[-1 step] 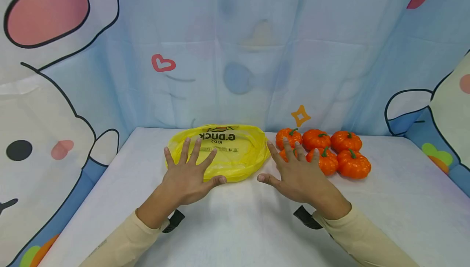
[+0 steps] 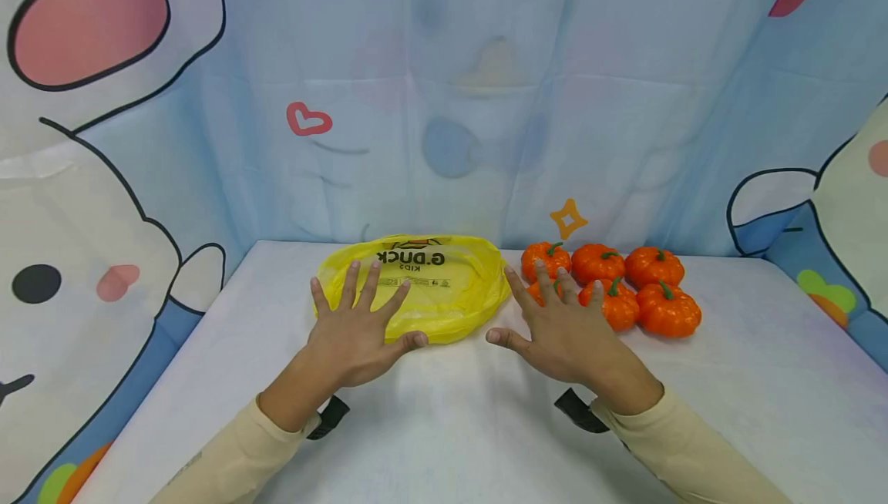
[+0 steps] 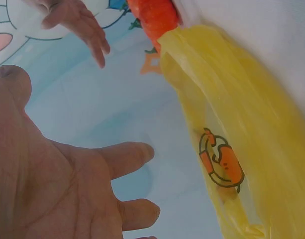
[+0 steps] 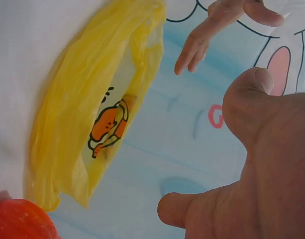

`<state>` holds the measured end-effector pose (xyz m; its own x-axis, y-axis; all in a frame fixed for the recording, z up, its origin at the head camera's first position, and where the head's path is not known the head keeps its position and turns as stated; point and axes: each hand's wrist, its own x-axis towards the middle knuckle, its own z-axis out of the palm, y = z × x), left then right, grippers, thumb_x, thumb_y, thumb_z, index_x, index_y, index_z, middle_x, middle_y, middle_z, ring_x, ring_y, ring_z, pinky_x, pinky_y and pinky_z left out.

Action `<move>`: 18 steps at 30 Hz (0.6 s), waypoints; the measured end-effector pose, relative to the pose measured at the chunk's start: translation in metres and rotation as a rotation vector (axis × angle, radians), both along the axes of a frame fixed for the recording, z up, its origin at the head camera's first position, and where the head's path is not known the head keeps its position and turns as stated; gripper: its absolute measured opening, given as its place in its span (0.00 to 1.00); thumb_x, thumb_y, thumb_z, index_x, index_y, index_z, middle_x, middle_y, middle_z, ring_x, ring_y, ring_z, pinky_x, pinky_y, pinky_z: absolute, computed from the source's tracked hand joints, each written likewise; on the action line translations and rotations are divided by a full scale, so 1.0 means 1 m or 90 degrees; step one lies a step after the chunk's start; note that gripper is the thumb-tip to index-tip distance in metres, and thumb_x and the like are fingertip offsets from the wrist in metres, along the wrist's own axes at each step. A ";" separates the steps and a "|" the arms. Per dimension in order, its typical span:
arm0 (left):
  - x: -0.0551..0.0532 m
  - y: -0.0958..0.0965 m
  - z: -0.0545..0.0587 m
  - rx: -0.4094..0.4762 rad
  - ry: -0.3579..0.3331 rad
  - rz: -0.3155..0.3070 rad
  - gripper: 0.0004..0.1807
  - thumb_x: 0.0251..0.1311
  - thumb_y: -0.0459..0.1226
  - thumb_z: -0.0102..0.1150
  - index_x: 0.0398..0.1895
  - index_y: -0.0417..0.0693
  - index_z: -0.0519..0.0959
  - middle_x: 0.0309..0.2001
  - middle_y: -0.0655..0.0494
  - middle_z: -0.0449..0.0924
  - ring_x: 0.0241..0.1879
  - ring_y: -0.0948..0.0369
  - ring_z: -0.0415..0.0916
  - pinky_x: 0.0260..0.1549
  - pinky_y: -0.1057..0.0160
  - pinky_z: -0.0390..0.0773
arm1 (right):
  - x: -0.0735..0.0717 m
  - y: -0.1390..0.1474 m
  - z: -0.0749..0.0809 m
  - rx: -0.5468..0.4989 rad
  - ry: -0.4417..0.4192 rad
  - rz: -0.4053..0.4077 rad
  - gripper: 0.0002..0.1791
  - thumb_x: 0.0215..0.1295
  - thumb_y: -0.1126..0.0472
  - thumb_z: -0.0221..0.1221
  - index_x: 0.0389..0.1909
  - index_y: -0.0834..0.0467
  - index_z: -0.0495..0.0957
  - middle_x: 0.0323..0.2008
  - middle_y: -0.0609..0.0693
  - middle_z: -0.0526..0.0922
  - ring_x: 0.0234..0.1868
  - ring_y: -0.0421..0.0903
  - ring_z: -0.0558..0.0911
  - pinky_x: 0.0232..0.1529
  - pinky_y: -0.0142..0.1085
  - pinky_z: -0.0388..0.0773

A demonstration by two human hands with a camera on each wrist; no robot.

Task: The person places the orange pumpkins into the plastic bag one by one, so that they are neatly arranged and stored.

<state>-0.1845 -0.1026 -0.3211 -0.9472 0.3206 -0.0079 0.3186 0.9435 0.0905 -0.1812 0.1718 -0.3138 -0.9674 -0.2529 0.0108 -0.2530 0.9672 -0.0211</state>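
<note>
A yellow plastic bag with dark "G.DUCK KIDS" lettering lies at the back middle of the table. My left hand, fingers spread straight, hovers in front of the bag's left part and holds nothing. To the right, my right hand is spread the same way, palm down and bare of any object, its fingertips overlapping the orange pumpkins in the head view. Several of these shiny pumpkins with green stems stand in two rows. Both wrist views show the bag with its mouth partly gaping and an orange duck print inside.
A white table carries everything. Behind it hangs a light blue cartoon curtain, which also runs along both sides. Dark straps sit under the wrists, below beige sleeves.
</note>
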 end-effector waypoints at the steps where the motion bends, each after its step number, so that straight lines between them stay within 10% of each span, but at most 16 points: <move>1: 0.000 0.000 0.000 0.000 0.000 0.001 0.42 0.63 0.71 0.36 0.78 0.69 0.50 0.80 0.45 0.31 0.78 0.42 0.24 0.64 0.21 0.28 | 0.000 0.000 0.000 0.002 0.001 -0.001 0.55 0.60 0.18 0.34 0.80 0.49 0.41 0.76 0.70 0.47 0.73 0.76 0.50 0.63 0.79 0.38; 13: -0.007 -0.009 0.003 0.008 0.025 -0.015 0.43 0.62 0.73 0.31 0.78 0.69 0.49 0.80 0.44 0.34 0.78 0.42 0.25 0.64 0.21 0.30 | -0.002 0.007 0.005 -0.010 -0.008 -0.006 0.56 0.60 0.18 0.31 0.80 0.49 0.40 0.76 0.69 0.44 0.74 0.75 0.45 0.63 0.80 0.34; 18: -0.018 -0.022 0.006 0.160 0.014 -0.054 0.48 0.60 0.74 0.15 0.77 0.63 0.56 0.79 0.43 0.39 0.78 0.40 0.30 0.66 0.22 0.33 | -0.010 0.021 0.011 -0.016 -0.015 -0.013 0.54 0.63 0.22 0.39 0.80 0.51 0.39 0.77 0.69 0.41 0.74 0.76 0.44 0.63 0.80 0.35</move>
